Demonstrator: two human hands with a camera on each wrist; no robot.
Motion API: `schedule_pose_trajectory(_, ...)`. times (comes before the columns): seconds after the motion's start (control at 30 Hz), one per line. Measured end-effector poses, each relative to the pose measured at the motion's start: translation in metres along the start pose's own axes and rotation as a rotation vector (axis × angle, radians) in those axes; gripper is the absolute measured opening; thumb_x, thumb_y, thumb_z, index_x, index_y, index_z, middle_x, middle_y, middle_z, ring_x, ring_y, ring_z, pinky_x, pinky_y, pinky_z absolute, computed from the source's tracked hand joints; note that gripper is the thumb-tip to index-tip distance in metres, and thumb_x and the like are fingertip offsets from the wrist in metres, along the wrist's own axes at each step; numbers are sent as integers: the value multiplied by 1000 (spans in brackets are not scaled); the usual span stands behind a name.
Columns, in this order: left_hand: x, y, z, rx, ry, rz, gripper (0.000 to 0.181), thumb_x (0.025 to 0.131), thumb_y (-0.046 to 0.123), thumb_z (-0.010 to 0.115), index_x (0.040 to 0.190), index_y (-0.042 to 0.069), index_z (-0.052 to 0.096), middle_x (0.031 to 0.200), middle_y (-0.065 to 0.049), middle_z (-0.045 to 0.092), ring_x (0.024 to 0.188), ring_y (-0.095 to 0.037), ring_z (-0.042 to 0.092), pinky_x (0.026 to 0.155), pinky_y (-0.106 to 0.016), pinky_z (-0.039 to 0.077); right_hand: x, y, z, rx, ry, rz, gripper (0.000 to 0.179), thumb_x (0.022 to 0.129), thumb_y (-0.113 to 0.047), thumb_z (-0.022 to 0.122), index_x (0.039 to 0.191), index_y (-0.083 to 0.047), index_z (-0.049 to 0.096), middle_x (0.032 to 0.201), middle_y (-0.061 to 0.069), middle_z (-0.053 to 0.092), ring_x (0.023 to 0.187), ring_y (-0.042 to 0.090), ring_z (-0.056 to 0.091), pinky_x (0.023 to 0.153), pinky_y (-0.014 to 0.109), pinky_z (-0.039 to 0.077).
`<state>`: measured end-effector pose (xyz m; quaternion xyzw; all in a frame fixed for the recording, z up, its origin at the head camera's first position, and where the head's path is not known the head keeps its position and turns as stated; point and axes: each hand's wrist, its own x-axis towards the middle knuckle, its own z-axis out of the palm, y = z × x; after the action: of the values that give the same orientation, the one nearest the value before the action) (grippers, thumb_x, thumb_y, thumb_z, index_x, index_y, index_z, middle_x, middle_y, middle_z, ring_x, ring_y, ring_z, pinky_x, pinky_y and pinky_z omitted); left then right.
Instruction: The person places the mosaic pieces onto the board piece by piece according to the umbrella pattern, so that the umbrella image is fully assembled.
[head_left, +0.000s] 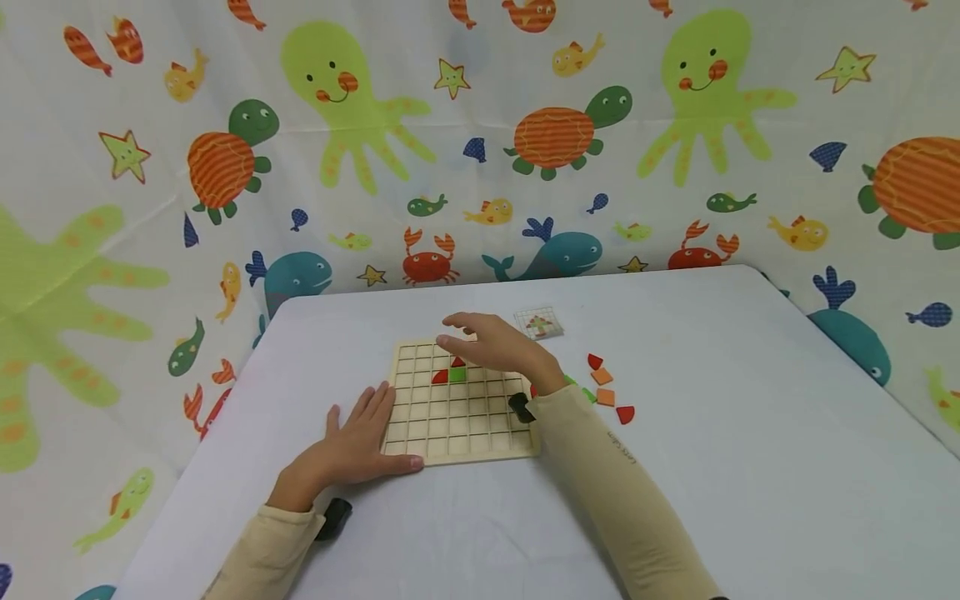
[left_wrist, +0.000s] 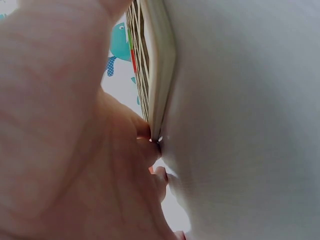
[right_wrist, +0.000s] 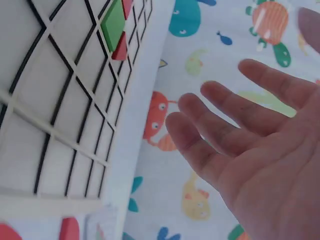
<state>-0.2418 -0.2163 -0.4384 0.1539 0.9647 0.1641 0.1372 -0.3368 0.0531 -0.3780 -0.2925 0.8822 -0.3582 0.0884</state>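
A wooden grid board (head_left: 450, 429) lies flat on the white table. On its squares, toward the back, sit a green square tile (head_left: 457, 375), a red tile with a curved edge (head_left: 440, 377) to its left, and a red triangular tile (head_left: 458, 362) behind it. My left hand (head_left: 352, 446) rests at the board's front left corner, fingers straight along the left side and thumb at the front edge. Above the back part of the board hovers my right hand (head_left: 495, 342), its fingers loosely extended. The right wrist view shows nothing in that right hand (right_wrist: 260, 135).
Right of the board lie several loose tiles, among them an orange square (head_left: 605, 397), another orange tile (head_left: 602, 376) and a red one (head_left: 626, 414); the right forearm partly hides others. A pattern card (head_left: 538, 322) lies behind the board. A printed curtain (head_left: 465, 192) hangs behind the table.
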Motion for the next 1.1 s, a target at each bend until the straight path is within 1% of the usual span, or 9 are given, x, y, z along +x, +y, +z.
schedule_pose_trajectory(0.13, -1, 1, 1, -3, 1, -2, 134, 82, 75, 77, 168, -5, 15, 175, -27, 13, 160, -51, 7, 114, -83, -2, -12, -1, -9, -21, -19, 29, 68, 111, -50, 54, 166, -13, 41, 168, 10, 42, 155, 31, 38, 123, 53, 33)
schedule_pose_trajectory(0.23, 0, 3, 1, 2, -1, -5, 133, 82, 75, 77, 168, -6, 15, 175, -27, 13, 160, -51, 8, 115, -83, -1, -26, 5, -19, -50, -23, 71, 71, 110, -53, 54, 168, -15, 37, 170, 10, 39, 157, 30, 34, 124, 53, 30)
schedule_pose_trajectory(0.33, 0, 4, 1, 1, -6, -11, 133, 82, 74, 78, 168, -6, 15, 175, -27, 13, 160, -50, 8, 115, -82, -1, -38, 12, -30, -71, -21, 119, 71, 110, -52, 54, 167, -13, 38, 169, 13, 40, 154, 35, 40, 121, 57, 34)
schedule_pose_trajectory(0.47, -1, 5, 0, -4, -4, -15, 133, 82, 73, 79, 168, -7, 15, 175, -28, 13, 160, -51, 7, 116, -82, -1, -49, 25, -45, -78, -5, 147, 67, 111, -47, 57, 163, -8, 43, 165, 18, 46, 146, 41, 48, 116, 58, 41)
schedule_pose_trajectory(0.6, -1, 4, -1, 3, -3, -7, 132, 83, 72, 78, 167, -8, 15, 175, -28, 13, 160, -51, 8, 116, -82, 0, -56, 36, -57, -63, 21, 186, 63, 109, -41, 62, 160, -6, 47, 159, 20, 52, 142, 40, 53, 113, 58, 45)
schedule_pose_trajectory(0.7, -2, 1, 0, 4, 5, -1, 132, 84, 72, 77, 167, -8, 15, 175, -29, 13, 160, -51, 8, 115, -82, 0, -59, 41, -62, -72, 21, 225, 63, 109, -38, 63, 160, -5, 48, 156, 21, 54, 140, 39, 54, 113, 59, 45)
schedule_pose_trajectory(0.83, -2, 0, -1, 6, 16, 13, 132, 84, 73, 77, 167, -9, 16, 174, -29, 14, 159, -52, 9, 114, -83, 0, -64, 50, -69, -91, 23, 277, 60, 108, -35, 64, 159, -5, 49, 156, 23, 53, 141, 41, 52, 113, 60, 44)
schedule_pose_trajectory(0.97, -2, 0, -1, 9, 16, 16, 132, 83, 73, 77, 167, -9, 16, 174, -29, 14, 159, -52, 10, 114, -84, 0, -69, 64, -75, -96, 37, 343, 59, 108, -33, 65, 158, -5, 50, 154, 25, 53, 139, 42, 52, 112, 61, 45)
schedule_pose_trajectory(1.1, -1, 0, 0, 12, 19, 14, 133, 82, 74, 77, 167, -8, 16, 174, -29, 15, 159, -52, 10, 114, -84, 1, -73, 77, -80, -113, 49, 425, 59, 107, -32, 67, 157, -6, 51, 151, 26, 55, 132, 42, 56, 108, 59, 49)
